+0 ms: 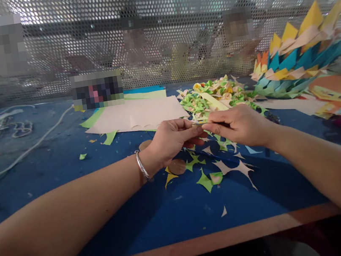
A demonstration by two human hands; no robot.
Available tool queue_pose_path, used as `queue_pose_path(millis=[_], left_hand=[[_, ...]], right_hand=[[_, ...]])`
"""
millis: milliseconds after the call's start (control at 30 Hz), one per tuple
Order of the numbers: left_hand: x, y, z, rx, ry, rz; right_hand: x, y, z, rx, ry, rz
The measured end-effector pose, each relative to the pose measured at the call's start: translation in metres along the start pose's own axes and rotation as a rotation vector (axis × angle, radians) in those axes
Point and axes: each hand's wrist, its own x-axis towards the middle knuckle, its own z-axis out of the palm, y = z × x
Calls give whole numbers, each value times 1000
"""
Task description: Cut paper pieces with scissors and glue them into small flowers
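Note:
My left hand (172,140) and my right hand (237,125) meet over the blue table (138,210), fingertips pinched together on a small folded piece of paper (201,122) held between them. A silver bangle (142,166) circles my left wrist. Under the hands lie several green, yellow and pale paper offcuts (224,169) with pointed shapes. Just behind the hands sits a heap of small folded green and yellow paper pieces (213,93).
Pale sheets of paper (136,115) lie at the back centre. A big layered paper piece (295,62) of teal, orange and yellow points stands at the right. White cord (21,137) trails at the left. A perforated metal screen (155,27) closes the back, people behind it.

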Motion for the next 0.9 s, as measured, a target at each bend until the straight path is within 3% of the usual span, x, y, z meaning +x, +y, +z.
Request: queue_pose_path(millis=[233, 433, 567, 733, 900], left_hand=[[1, 0, 0, 17, -4, 23], [-1, 5, 1, 129, -21, 46], [0, 16, -9, 374, -36, 35], [4, 35, -33, 783, 62, 96], [8, 48, -48, 1178, -96, 46]], right_hand=[[-2, 2, 5, 5, 79, -18], [0, -3, 1, 23, 41, -23], [0, 1, 0, 50, 57, 38], [1, 12, 0, 28, 55, 123], [3, 20, 1, -121, -49, 204]])
